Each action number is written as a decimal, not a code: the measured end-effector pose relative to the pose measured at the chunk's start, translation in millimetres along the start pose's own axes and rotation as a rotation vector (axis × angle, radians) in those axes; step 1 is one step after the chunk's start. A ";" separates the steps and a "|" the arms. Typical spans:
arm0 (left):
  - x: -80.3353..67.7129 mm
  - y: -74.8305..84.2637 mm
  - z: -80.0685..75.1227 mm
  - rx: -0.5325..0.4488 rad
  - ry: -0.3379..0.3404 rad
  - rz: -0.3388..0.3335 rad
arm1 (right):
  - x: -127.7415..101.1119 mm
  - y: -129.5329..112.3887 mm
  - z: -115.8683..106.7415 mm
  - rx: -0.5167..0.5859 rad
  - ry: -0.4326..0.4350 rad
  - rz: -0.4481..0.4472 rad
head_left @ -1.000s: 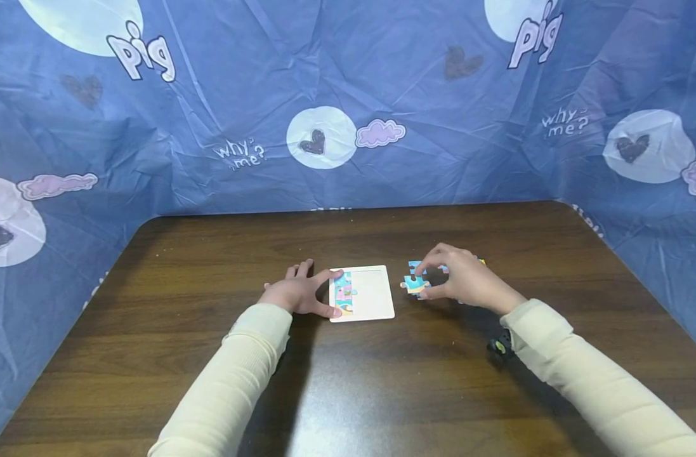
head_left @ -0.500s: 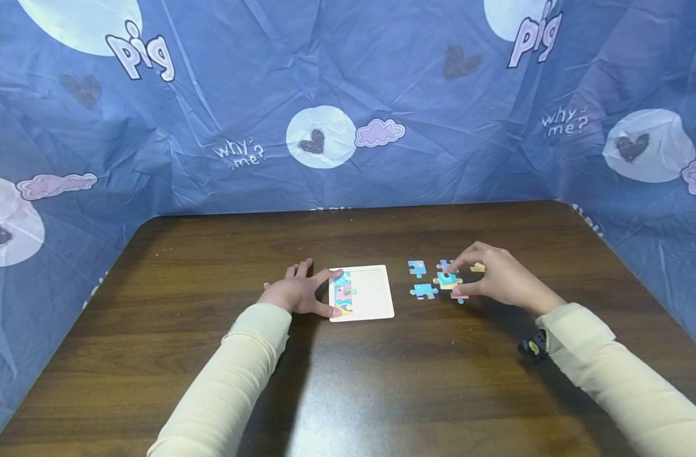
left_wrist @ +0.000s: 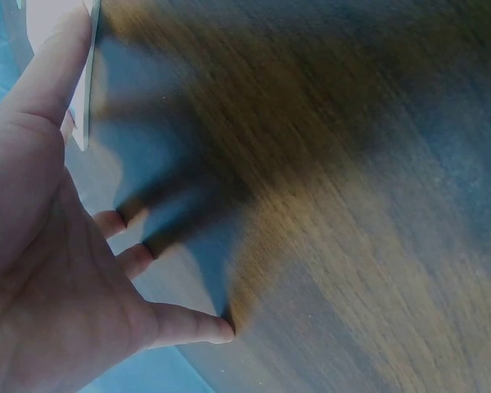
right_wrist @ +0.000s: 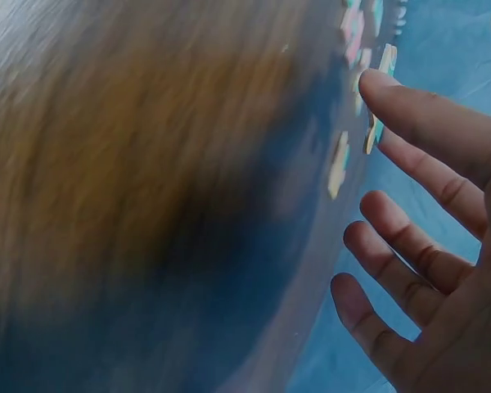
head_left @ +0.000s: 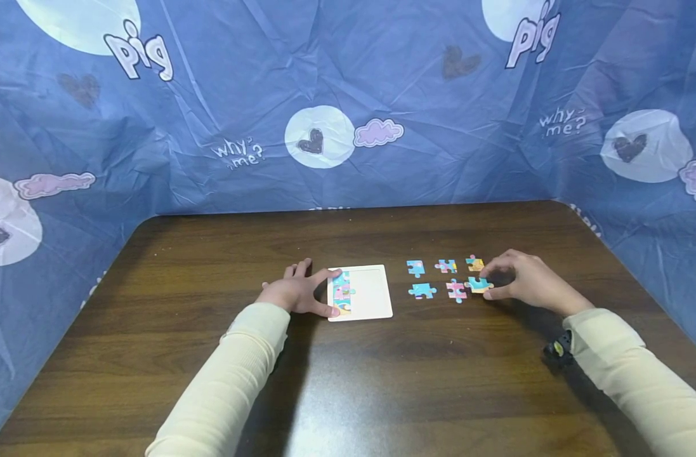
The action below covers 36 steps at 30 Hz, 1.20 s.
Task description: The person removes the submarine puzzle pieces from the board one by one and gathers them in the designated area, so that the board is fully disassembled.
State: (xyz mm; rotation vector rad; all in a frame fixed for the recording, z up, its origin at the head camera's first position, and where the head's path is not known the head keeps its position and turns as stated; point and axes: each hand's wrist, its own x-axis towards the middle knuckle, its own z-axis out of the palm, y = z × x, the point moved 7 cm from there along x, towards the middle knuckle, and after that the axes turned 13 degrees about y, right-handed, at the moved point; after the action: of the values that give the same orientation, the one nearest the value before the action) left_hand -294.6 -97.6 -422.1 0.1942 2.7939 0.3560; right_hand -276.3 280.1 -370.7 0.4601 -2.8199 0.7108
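Observation:
A white puzzle tray (head_left: pixel 373 293) lies mid-table, with a joined strip of colourful jigsaw pieces (head_left: pixel 342 293) along its left side. My left hand (head_left: pixel 293 295) is spread at that side, thumb and index fingertips pressing the tray's left border; its other fingers reach out over the table in the left wrist view. To the right, my right hand (head_left: pixel 530 282) pinches a teal-and-yellow puzzle piece (head_left: pixel 478 285) between thumb and index finger. Its other fingers extend loosely in the right wrist view. The held piece is close over the table, beside a pink piece (head_left: pixel 456 291).
Loose pieces lie between tray and right hand: a blue one (head_left: pixel 415 268), another blue one (head_left: pixel 422 291), a pink-and-blue one (head_left: pixel 446 266) and an orange one (head_left: pixel 475 263). A blue printed cloth (head_left: pixel 348 76) hangs behind the brown wooden table (head_left: pixel 210 254).
My right hand has moved right with the teal-and-yellow piece, from beside the tray to the far side of the loose pieces, uncovering them. The left hand and tray have stayed put.

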 end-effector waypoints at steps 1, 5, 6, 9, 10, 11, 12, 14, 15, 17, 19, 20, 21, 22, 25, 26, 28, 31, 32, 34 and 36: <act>-0.5 0.0 -0.3 0.001 -0.002 -0.002 | -0.5 2.4 0.3 -0.003 -0.003 0.002; -6.6 3.7 -4.6 0.009 -0.009 -0.010 | -1.4 10.5 2.1 -0.006 -0.022 0.015; -7.2 4.0 -4.8 0.008 -0.012 -0.015 | -1.6 12.5 2.7 -0.007 -0.029 0.021; -14.0 8.6 -10.0 0.007 -0.015 -0.014 | -2.0 17.0 4.3 -0.004 -0.046 0.038; -15.9 9.8 -11.3 0.006 -0.016 -0.013 | -2.2 17.9 4.7 -0.002 -0.050 0.042; -17.7 10.9 -12.7 0.004 -0.014 -0.010 | -2.3 19.1 5.0 -0.001 -0.055 0.045; -18.6 11.2 -13.2 0.003 -0.014 -0.009 | -2.4 20.3 5.6 0.000 -0.059 0.051; -21.4 12.5 -15.3 0.004 -0.014 -0.004 | -2.2 21.6 6.4 0.006 -0.066 0.055; -21.5 12.4 -15.5 0.005 -0.013 -0.002 | -2.1 22.3 6.5 0.006 -0.071 0.057; -21.3 12.2 -15.7 0.005 -0.011 0.002 | -1.8 23.3 6.6 0.010 -0.079 0.062; -20.7 11.9 -15.4 0.006 -0.010 0.003 | -1.2 23.8 6.6 0.010 -0.087 0.069; -20.3 11.9 -15.4 0.005 -0.009 0.004 | -1.0 24.3 6.5 0.009 -0.092 0.073; -20.1 11.8 -15.3 0.006 -0.009 0.003 | -0.8 24.7 6.3 0.008 -0.095 0.076; -19.8 11.7 -15.2 0.007 -0.008 0.003 | -0.8 24.9 6.3 0.008 -0.099 0.080; -19.4 11.5 -14.9 0.014 -0.008 0.002 | -0.6 25.4 6.4 0.007 -0.105 0.081; -19.4 11.5 -14.9 0.016 -0.007 0.002 | -0.7 25.2 6.2 0.007 -0.105 0.077; -19.5 11.8 -15.1 0.018 -0.005 0.003 | -0.8 24.9 5.6 0.009 -0.103 0.070; -19.3 11.9 -14.6 0.017 -0.003 0.005 | -1.3 24.6 4.2 0.008 -0.100 0.063; -19.1 11.9 -14.4 0.017 -0.002 0.005 | -1.5 24.6 3.7 0.007 -0.100 0.062; -19.2 12.1 -14.4 0.017 -0.001 0.006 | -1.9 24.8 3.0 0.004 -0.100 0.063; -19.3 12.5 -14.6 0.017 -0.001 0.006 | -2.1 24.8 2.8 0.003 -0.098 0.057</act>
State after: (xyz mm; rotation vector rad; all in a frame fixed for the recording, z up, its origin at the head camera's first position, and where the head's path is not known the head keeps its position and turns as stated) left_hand -280.1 -92.2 -399.7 0.2071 2.7968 0.3331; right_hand -283.2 300.0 -384.3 0.4282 -2.9346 0.7220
